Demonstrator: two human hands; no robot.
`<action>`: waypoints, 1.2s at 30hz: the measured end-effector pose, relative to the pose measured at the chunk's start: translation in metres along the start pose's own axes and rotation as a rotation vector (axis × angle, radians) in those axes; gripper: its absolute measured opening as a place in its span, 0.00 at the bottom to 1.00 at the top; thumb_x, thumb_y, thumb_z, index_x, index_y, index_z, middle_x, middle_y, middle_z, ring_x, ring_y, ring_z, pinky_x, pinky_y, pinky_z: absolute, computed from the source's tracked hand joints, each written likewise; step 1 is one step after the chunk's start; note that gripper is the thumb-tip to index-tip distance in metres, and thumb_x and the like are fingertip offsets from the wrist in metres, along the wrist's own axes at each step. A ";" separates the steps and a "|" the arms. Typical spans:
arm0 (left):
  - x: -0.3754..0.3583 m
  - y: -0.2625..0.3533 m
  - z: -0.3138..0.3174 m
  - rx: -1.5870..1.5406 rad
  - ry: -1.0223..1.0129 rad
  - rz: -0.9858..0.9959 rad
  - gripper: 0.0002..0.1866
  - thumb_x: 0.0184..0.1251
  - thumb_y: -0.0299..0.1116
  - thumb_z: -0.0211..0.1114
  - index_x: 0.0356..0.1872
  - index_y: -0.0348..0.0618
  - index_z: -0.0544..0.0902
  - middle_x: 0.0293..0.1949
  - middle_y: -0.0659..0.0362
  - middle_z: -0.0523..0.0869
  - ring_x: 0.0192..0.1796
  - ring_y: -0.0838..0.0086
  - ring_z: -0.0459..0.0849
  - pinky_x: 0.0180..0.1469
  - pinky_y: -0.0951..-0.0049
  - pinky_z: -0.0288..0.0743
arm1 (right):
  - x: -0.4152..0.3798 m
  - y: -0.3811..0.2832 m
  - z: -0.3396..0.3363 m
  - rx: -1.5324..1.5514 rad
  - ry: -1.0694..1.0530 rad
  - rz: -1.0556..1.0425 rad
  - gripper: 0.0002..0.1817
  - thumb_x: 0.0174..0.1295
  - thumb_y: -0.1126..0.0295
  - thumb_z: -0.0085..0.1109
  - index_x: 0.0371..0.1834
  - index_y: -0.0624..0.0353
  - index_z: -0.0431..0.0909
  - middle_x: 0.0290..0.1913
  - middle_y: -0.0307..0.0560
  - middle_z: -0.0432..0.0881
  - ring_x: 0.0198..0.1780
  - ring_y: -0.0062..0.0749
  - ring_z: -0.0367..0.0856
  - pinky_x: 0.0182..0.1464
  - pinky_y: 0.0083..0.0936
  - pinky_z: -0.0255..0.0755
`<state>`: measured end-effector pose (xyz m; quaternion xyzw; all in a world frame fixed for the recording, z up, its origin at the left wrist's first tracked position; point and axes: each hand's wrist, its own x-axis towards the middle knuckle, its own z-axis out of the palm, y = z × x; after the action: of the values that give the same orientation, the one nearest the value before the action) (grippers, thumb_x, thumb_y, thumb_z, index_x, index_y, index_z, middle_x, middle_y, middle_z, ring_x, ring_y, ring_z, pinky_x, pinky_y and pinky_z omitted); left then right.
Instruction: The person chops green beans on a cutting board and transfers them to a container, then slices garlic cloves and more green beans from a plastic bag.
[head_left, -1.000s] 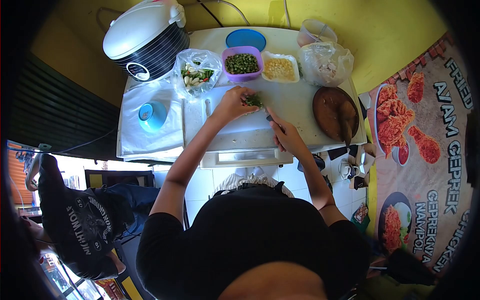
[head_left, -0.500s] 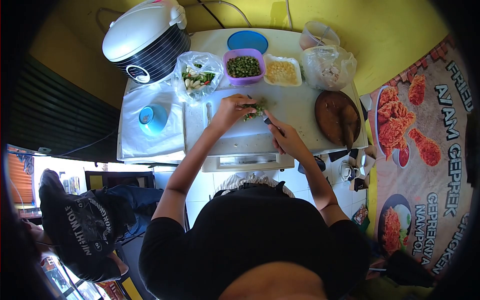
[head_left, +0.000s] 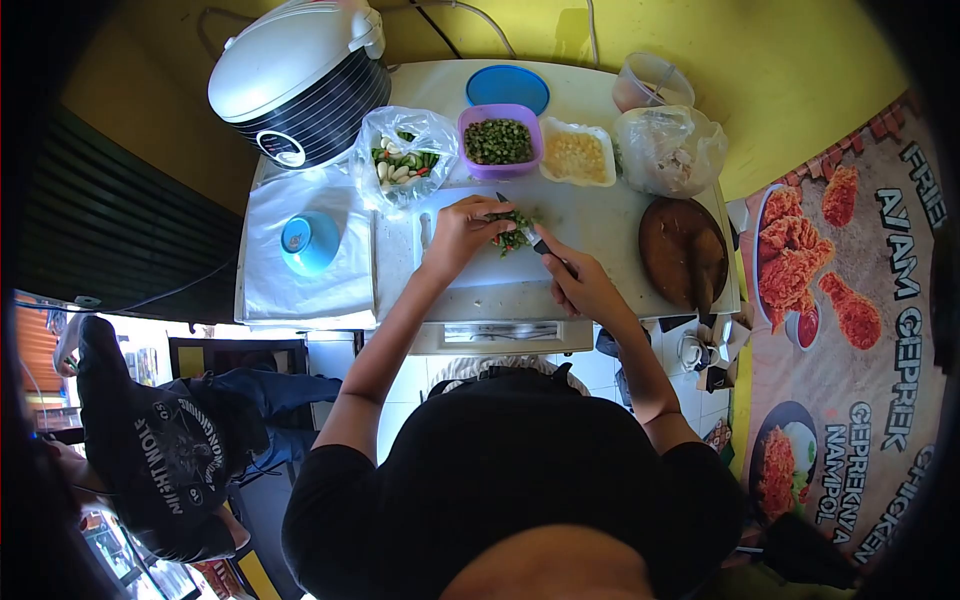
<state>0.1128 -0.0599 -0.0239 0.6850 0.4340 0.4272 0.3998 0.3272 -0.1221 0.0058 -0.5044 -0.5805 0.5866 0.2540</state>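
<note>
A knife (head_left: pixel 543 247) with a dark handle is gripped in my right hand (head_left: pixel 580 285), its blade slanting up and left across the chopped green vegetable pieces (head_left: pixel 513 241). Red bits are mixed among them. My left hand (head_left: pixel 463 237) closes its fingers around the left side of this small heap, close to the blade; part of the pieces is hidden beneath the fingers. Under both lies a white cutting board (head_left: pixel 455 272) with a slot at its left end.
Behind the board stand a bag of garlic and chilies (head_left: pixel 405 160), a purple tub of chopped greens (head_left: pixel 500 168), a white tray (head_left: pixel 577 178) and another plastic bag (head_left: pixel 672 150). A stone mortar (head_left: pixel 665 250) sits right; a blue bowl (head_left: pixel 310 243) and rice cooker (head_left: pixel 300 85) left. Another person (head_left: pixel 180 450) is at left.
The whole view has shifted slightly. Both hands stay at the heap; the knife blade now shows more clearly, lying across the green pieces.
</note>
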 end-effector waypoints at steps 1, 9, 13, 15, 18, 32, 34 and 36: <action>0.002 0.003 -0.001 0.000 0.001 0.000 0.15 0.57 0.25 0.72 0.46 0.39 0.86 0.43 0.55 0.86 0.36 0.76 0.86 0.40 0.77 0.84 | 0.000 -0.003 -0.001 0.000 -0.003 -0.013 0.26 0.74 0.63 0.45 0.75 0.42 0.58 0.17 0.36 0.67 0.14 0.16 0.65 0.18 0.19 0.65; 0.056 0.022 -0.016 0.028 0.113 0.088 0.14 0.57 0.23 0.70 0.46 0.41 0.86 0.44 0.55 0.86 0.44 0.74 0.85 0.47 0.74 0.81 | 0.036 -0.041 -0.026 -0.041 0.018 -0.141 0.26 0.74 0.64 0.45 0.75 0.45 0.58 0.16 0.36 0.68 0.12 0.16 0.64 0.17 0.17 0.64; 0.099 0.006 -0.023 0.264 0.115 0.224 0.14 0.58 0.27 0.71 0.46 0.41 0.87 0.44 0.54 0.86 0.43 0.71 0.85 0.46 0.73 0.80 | 0.077 -0.038 -0.032 -0.114 0.138 -0.250 0.27 0.72 0.64 0.48 0.74 0.47 0.59 0.16 0.38 0.70 0.16 0.17 0.69 0.18 0.18 0.65; 0.105 0.001 -0.025 0.203 0.060 0.133 0.15 0.58 0.28 0.71 0.47 0.41 0.86 0.45 0.54 0.85 0.43 0.68 0.85 0.46 0.73 0.80 | 0.089 -0.035 -0.035 -0.155 0.232 -0.298 0.27 0.72 0.64 0.49 0.73 0.48 0.61 0.17 0.40 0.72 0.17 0.19 0.72 0.20 0.20 0.67; 0.105 -0.001 -0.027 0.209 0.017 0.171 0.17 0.57 0.28 0.72 0.50 0.41 0.84 0.46 0.54 0.84 0.44 0.66 0.85 0.46 0.74 0.79 | 0.096 -0.026 -0.044 -0.336 0.299 -0.300 0.25 0.69 0.65 0.53 0.70 0.50 0.67 0.19 0.43 0.76 0.20 0.24 0.75 0.27 0.23 0.71; 0.102 -0.002 -0.030 0.201 -0.027 0.123 0.20 0.67 0.38 0.64 0.56 0.38 0.79 0.49 0.44 0.84 0.50 0.55 0.84 0.54 0.65 0.75 | 0.078 -0.012 -0.051 -0.295 0.377 -0.368 0.23 0.66 0.64 0.57 0.65 0.53 0.73 0.25 0.42 0.80 0.25 0.22 0.78 0.32 0.21 0.72; 0.098 0.000 -0.026 0.267 0.027 0.219 0.20 0.66 0.37 0.64 0.55 0.37 0.78 0.48 0.44 0.84 0.49 0.56 0.85 0.53 0.64 0.76 | 0.068 -0.016 -0.049 -0.271 0.371 -0.311 0.23 0.66 0.64 0.57 0.65 0.53 0.73 0.25 0.42 0.80 0.25 0.21 0.77 0.32 0.21 0.72; 0.096 0.002 -0.025 0.332 0.082 0.317 0.20 0.65 0.36 0.64 0.54 0.37 0.78 0.47 0.44 0.84 0.48 0.57 0.85 0.52 0.63 0.77 | 0.062 -0.015 -0.048 -0.247 0.365 -0.256 0.23 0.66 0.65 0.57 0.65 0.53 0.73 0.25 0.41 0.80 0.25 0.19 0.77 0.32 0.20 0.71</action>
<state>0.1147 0.0342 0.0088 0.7830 0.4012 0.4350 0.1917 0.3430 -0.0444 0.0105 -0.5517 -0.6514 0.3733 0.3632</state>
